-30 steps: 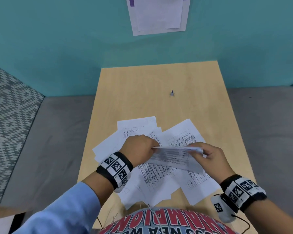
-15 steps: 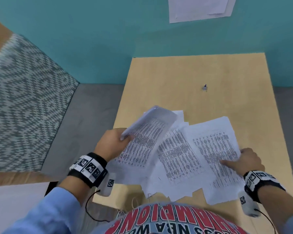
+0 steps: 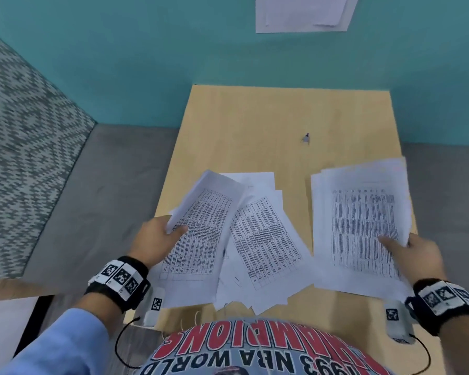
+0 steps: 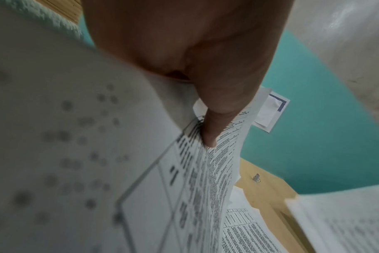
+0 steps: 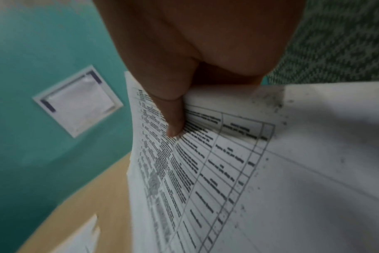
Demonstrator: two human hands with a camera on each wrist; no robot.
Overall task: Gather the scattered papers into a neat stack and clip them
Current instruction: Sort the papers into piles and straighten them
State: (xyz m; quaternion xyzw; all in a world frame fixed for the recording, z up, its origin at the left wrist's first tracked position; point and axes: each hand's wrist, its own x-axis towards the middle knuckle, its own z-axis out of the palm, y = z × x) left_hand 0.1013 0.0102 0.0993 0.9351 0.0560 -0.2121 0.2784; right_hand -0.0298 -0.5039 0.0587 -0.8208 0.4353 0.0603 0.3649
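White printed sheets lie spread over the near half of the wooden table [image 3: 255,125]. My left hand [image 3: 160,239] pinches a curled sheet [image 3: 201,228] at its left edge, thumb [image 4: 210,137] on top of the print. My right hand [image 3: 412,250] pinches a small bundle of sheets [image 3: 363,220] at its right edge, thumb [image 5: 173,126] on the printed table. The bundle is lifted apart from the loose sheets [image 3: 263,239] lying between my hands. A small binder clip [image 3: 306,138] sits alone farther back on the table, also seen as a clip [image 4: 257,177] in the left wrist view.
A teal wall [image 3: 146,63] rises behind the table with a paper notice [image 3: 303,12] pinned to it. A patterned cushion [image 3: 19,136] and grey seat [image 3: 98,190] lie to the left. The table's front edge is against my body.
My hands have spread apart. The right hand went from pressing on the right-hand sheets to gripping them, and drew them to the right, away from the middle pile. The left hand keeps its curled sheet.
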